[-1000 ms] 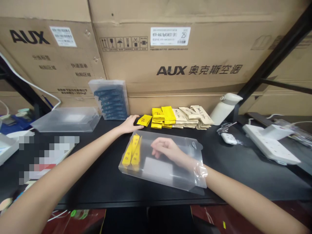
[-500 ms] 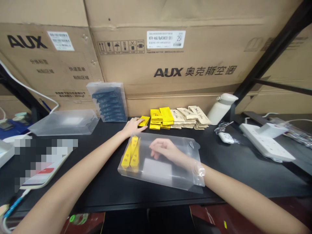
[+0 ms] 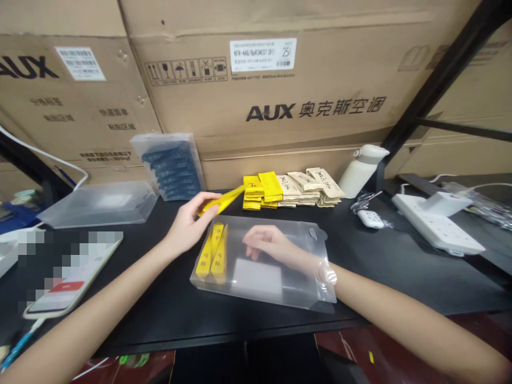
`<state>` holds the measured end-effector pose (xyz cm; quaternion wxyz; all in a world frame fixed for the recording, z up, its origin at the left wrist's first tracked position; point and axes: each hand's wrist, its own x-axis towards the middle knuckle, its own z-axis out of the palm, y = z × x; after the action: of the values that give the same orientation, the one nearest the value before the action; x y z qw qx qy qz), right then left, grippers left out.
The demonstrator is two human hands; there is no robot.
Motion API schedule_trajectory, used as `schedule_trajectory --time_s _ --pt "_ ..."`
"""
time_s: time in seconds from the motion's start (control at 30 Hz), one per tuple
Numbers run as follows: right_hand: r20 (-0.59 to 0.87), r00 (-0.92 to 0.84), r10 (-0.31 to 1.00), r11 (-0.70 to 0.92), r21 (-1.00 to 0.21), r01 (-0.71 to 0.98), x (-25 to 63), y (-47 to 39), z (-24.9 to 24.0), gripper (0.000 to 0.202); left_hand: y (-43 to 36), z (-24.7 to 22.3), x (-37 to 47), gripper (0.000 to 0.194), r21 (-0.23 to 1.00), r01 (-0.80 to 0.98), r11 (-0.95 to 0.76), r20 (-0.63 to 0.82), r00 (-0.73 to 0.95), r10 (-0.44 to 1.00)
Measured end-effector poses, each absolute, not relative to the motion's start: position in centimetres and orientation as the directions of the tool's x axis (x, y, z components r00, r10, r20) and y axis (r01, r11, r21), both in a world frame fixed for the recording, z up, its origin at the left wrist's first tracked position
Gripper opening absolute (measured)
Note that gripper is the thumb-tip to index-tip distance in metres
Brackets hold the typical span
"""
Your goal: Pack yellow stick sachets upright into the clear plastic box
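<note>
My left hand [image 3: 192, 221] is closed on a yellow sachet [image 3: 226, 201], pinched between thumb and fingers just above the table. Below and to its right lies a clear plastic box [image 3: 260, 298] on its side, with its open end to the right. My right hand [image 3: 266, 242] is inside this box, the fingers loosely curled with nothing seen in them. At the box's left end stand a few narrow yellow sachets [image 3: 211, 253] on edge. Behind the box are stacks of yellow sachets [image 3: 270, 186] and cream sachets [image 3: 308, 184].
A clear box of blue sachets [image 3: 172, 168] stands at the back left, beside another clear box [image 3: 102, 202]. A phone [image 3: 76, 282] lies at left. On the right are a white bottle [image 3: 362, 170], an earphone case [image 3: 370, 218] and a power strip [image 3: 440, 224]. Cardboard boxes [image 3: 180, 106] stand behind.
My left hand has lifted a yellow sachet from beside the stack and drawn it left and nearer. My right hand stays inside the clear box. The view has shifted slightly.
</note>
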<state>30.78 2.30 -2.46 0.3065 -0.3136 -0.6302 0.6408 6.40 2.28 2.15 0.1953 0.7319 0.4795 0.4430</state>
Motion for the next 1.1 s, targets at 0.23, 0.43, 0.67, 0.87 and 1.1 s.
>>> schedule_trajectory --time_s 0.23,0.43,0.67,0.87,1.1 --pt "-0.004 -0.703 0.712 -0.016 -1.0 -0.01 31.4 3.6 -2.4 0.019 -0.5 1.8 9.2 0.026 0.711 0.365 -0.602 0.382 0.518 0.765" --pt "-0.245 -0.869 0.43 -0.068 -0.969 0.239 37.6 6.7 1.6 0.04 -0.4 1.6 7.2 0.031 0.735 0.437 -0.519 0.316 0.457 0.832" --pt "0.002 -0.565 0.825 0.174 -0.952 0.252 40.8 8.4 2.3 0.011 -0.9 0.9 6.1 0.03 0.79 0.383 -0.479 0.36 0.343 0.868" --pt "0.734 0.079 0.674 0.666 -0.651 0.364 36.1 5.1 1.3 0.001 -1.7 0.6 6.7 0.024 0.711 0.418 -0.565 0.481 0.296 0.825" --pt "0.603 0.075 0.794 0.578 -0.788 0.211 36.7 5.5 2.1 0.007 -1.8 0.8 6.9 0.025 0.692 0.397 -0.603 0.51 0.321 0.798"
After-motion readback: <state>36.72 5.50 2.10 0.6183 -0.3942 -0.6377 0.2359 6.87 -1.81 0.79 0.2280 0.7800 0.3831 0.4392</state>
